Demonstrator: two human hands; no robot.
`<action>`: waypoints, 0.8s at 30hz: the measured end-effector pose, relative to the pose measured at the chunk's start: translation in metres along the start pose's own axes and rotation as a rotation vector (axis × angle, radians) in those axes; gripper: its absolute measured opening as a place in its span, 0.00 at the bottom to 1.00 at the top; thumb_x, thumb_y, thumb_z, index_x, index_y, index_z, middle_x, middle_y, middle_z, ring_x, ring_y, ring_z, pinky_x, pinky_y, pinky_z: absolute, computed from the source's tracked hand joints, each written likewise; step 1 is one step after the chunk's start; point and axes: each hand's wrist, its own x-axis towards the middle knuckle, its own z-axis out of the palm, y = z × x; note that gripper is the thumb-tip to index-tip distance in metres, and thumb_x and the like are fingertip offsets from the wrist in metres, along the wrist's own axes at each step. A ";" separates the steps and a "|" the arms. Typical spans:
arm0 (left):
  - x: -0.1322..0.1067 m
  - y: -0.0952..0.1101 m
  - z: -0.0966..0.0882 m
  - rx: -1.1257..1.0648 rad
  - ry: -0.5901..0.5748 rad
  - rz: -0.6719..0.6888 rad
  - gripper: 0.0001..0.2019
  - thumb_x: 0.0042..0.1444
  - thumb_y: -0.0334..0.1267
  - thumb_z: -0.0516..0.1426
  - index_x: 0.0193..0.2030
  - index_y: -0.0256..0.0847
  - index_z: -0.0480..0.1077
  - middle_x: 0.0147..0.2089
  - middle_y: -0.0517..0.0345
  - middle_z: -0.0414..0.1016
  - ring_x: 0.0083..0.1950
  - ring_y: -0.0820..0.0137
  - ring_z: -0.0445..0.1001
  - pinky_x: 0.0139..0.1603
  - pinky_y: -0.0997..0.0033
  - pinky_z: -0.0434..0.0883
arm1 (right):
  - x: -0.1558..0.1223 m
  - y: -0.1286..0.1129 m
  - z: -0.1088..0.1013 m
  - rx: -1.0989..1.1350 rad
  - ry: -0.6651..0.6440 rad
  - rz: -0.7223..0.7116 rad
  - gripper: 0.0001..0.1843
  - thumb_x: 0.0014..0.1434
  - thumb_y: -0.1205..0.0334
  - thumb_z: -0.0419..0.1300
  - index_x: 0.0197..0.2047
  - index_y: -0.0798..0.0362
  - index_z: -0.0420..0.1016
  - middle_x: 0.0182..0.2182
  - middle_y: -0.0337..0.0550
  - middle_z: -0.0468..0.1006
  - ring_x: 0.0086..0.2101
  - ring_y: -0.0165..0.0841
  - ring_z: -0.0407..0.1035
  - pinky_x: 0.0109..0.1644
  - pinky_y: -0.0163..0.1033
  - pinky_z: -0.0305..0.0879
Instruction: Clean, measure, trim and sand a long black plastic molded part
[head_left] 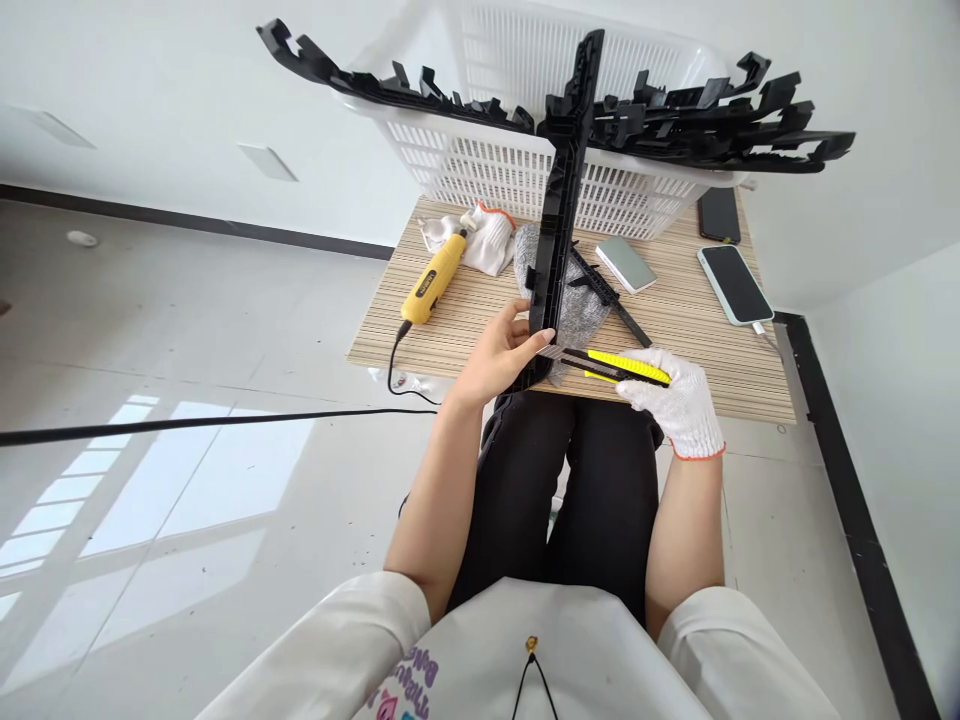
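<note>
My bare left hand [499, 350] grips the lower part of a long black plastic trim piece [559, 220]. This piece stands lengthwise away from me, its far end over the rim of the white basket. In my right hand [679, 395], inside a white knitted glove, is a yellow and black utility knife [626, 366]. Its blade is out and reaches the trim near my left thumb; whether it touches the plastic I cannot tell. Under the trim lies a grey cloth [581, 315], with a smaller black plastic strip [611, 300] on it.
A white plastic basket [487, 165] stands at the table's back, with several black trim pieces [697, 125] across it. On the wooden table [480, 300] are a yellow corded rotary tool [435, 280], a white glove [491, 240], a grey-green box [626, 264] and two phones [736, 284].
</note>
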 end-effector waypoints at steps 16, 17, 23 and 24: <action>0.001 -0.002 0.003 0.046 0.140 -0.029 0.19 0.57 0.57 0.62 0.36 0.42 0.66 0.23 0.64 0.66 0.26 0.71 0.74 0.24 0.74 0.69 | -0.001 -0.006 0.006 -0.082 0.053 -0.008 0.23 0.49 0.54 0.71 0.48 0.52 0.82 0.27 0.37 0.77 0.22 0.26 0.65 0.27 0.35 0.64; 0.001 -0.001 0.003 0.020 0.120 -0.039 0.18 0.57 0.55 0.63 0.40 0.42 0.67 0.27 0.62 0.71 0.30 0.68 0.77 0.27 0.73 0.72 | -0.001 -0.007 0.007 -0.077 0.065 -0.005 0.22 0.49 0.55 0.71 0.48 0.52 0.82 0.27 0.37 0.77 0.22 0.26 0.65 0.27 0.34 0.64; 0.000 0.000 0.002 -0.031 0.116 -0.020 0.23 0.53 0.54 0.66 0.47 0.42 0.68 0.33 0.58 0.78 0.34 0.67 0.81 0.29 0.73 0.75 | 0.000 -0.008 0.005 -0.046 0.018 0.024 0.22 0.48 0.56 0.72 0.47 0.52 0.82 0.25 0.36 0.76 0.21 0.25 0.64 0.25 0.34 0.64; 0.000 0.000 0.002 -0.028 0.121 -0.020 0.23 0.53 0.54 0.66 0.46 0.42 0.68 0.32 0.59 0.77 0.32 0.68 0.80 0.28 0.74 0.75 | 0.000 -0.008 0.004 -0.034 0.018 0.033 0.22 0.48 0.56 0.72 0.47 0.52 0.82 0.25 0.36 0.76 0.21 0.25 0.64 0.25 0.34 0.64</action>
